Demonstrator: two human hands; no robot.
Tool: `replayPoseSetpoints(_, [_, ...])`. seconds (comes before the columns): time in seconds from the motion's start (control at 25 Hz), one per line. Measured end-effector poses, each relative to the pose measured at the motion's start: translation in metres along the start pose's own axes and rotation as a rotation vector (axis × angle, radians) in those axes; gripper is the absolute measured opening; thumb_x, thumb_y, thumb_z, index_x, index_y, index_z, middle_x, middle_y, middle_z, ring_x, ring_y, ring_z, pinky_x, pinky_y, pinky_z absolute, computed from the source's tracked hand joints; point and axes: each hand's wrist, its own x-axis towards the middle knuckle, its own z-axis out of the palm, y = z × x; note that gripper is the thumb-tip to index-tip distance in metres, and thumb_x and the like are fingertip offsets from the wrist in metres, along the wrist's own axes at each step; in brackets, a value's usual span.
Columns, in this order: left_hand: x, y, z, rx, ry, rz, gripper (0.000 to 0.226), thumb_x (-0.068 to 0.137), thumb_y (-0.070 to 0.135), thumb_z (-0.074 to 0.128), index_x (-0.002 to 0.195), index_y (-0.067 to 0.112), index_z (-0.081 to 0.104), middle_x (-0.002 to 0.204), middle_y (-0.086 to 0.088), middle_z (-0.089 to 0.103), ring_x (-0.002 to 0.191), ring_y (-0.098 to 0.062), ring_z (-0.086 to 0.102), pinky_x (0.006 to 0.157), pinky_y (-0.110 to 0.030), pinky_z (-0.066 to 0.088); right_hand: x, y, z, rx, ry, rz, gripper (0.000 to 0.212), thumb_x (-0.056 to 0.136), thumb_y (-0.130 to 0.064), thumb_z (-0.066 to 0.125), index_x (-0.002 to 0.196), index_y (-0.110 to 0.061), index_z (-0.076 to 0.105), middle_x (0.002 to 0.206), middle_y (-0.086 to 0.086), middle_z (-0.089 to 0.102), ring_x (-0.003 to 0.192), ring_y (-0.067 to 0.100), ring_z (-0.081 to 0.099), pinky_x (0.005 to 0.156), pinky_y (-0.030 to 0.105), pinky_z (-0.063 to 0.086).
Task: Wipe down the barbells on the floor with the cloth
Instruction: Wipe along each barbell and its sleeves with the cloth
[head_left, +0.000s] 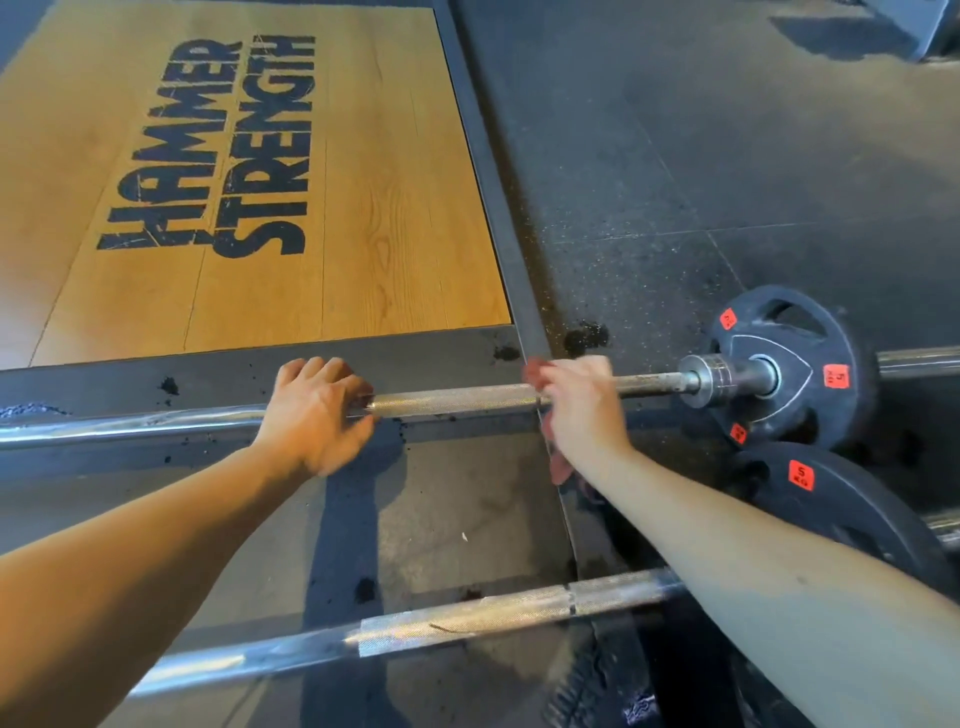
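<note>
Barbells are lying side by side on the floor, two of them, and the person is reaching down over both. The left hand (317, 410) is curling its fingers over the far barbell (457, 400), gripping it right where the smooth chrome is giving way to knurling. The right hand (576, 400) is closing round the same bar further along toward the sleeve, squeezing a reddish cloth (535, 373) against the steel. One corner is poking out above the knuckles and a loose end is hanging below the wrist, too blurred to make out clearly. Just past that hand a black plate (826, 415) with orange 5 kg tags is sitting on the far barbell's sleeve. The near barbell (467, 621) is running under both forearms, untouched, its own plate (841, 514) sitting close beside the first. Beyond the bars a wooden platform (363, 208) lettered HAMMER STRENGTH is meeting dark rubber floor (675, 156).
</note>
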Motion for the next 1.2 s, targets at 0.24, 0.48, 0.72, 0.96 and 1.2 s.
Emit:
replayPoseSetpoints(0.24, [0.015, 0.046, 0.013, 0.059, -0.101, 0.097, 0.059, 0.085, 0.071, 0.059, 0.123, 0.026, 0.061, 0.116, 0.003, 0.061, 0.111, -0.022, 0.057, 0.107, -0.039, 0.036, -0.014, 0.038, -0.042, -0.33, -0.016, -0.04, 0.045, 0.089, -0.014, 0.075, 0.132, -0.009, 0.063, 0.134, 0.003, 0.06, 0.128, 0.024, 0.042, 0.109, 0.041, 0.041])
replayPoseSetpoints(0.48, [0.033, 0.076, 0.024, -0.031, -0.041, 0.122, 0.045, 0.092, 0.062, 0.06, 0.115, 0.024, 0.061, 0.111, 0.003, 0.064, 0.102, -0.021, 0.061, 0.099, -0.037, 0.045, -0.006, 0.03, -0.04, -0.367, -0.016, 0.039, 0.036, 0.088, -0.021, 0.077, 0.122, -0.018, 0.063, 0.127, -0.001, 0.059, 0.122, 0.022, 0.045, 0.092, 0.045, 0.053])
replayPoseSetpoints(0.72, [0.032, 0.082, 0.041, -0.099, 0.002, 0.104, 0.039, 0.097, 0.061, 0.051, 0.102, 0.023, 0.05, 0.09, 0.006, 0.058, 0.082, -0.02, 0.06, 0.081, -0.037, 0.049, -0.012, 0.035, -0.048, -0.14, 0.125, 0.131, 0.06, 0.088, -0.011, 0.075, 0.144, -0.012, 0.054, 0.141, 0.0, 0.051, 0.132, 0.021, 0.036, 0.108, 0.034, 0.036])
replayPoseSetpoints(0.96, [0.041, 0.093, 0.041, 0.077, -0.03, 0.123, 0.051, 0.098, 0.07, 0.024, 0.094, 0.022, 0.041, 0.076, 0.004, 0.062, 0.064, -0.021, 0.059, 0.072, -0.038, 0.044, -0.026, 0.05, -0.057, -0.124, 0.198, 0.259, 0.061, 0.088, -0.011, 0.075, 0.145, -0.014, 0.053, 0.145, 0.001, 0.048, 0.136, 0.023, 0.034, 0.114, 0.038, 0.033])
replayPoseSetpoints(1.2, [0.068, 0.088, 0.028, 0.004, -0.415, 0.007, 0.059, 0.094, 0.077, 0.024, 0.101, 0.021, 0.042, 0.077, 0.001, 0.061, 0.07, -0.02, 0.058, 0.07, -0.04, 0.048, -0.024, 0.049, -0.066, -0.12, 0.256, 0.288, 0.065, 0.089, -0.013, 0.075, 0.148, -0.011, 0.049, 0.149, 0.004, 0.043, 0.137, 0.026, 0.031, 0.117, 0.033, 0.025])
